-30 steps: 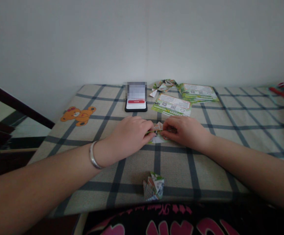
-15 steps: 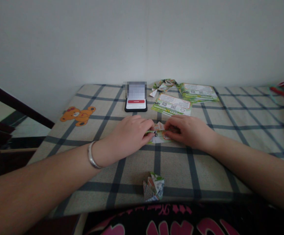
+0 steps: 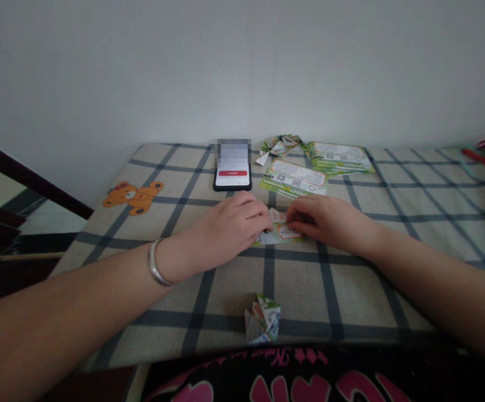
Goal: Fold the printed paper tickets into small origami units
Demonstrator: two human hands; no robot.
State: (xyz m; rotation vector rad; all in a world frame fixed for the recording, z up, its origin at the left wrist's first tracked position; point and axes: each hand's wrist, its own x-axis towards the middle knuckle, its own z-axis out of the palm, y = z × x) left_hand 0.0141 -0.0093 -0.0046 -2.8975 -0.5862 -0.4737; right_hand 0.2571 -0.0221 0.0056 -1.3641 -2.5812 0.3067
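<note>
A partly folded paper [image 3: 276,233] lies on the counter [image 3: 234,290], between and under the fingertips of both hands. The left hand [image 3: 242,223] has its fingers curled down onto the paper's left part; whether they pinch it, I cannot tell. The right hand [image 3: 315,218] has thumb and fingertips drawn together at its right part. Just beyond lies a printed leaflet [image 3: 294,177], with a phone [image 3: 233,176] to its left. A folded paper piece [image 3: 263,319] sits at the near edge.
</note>
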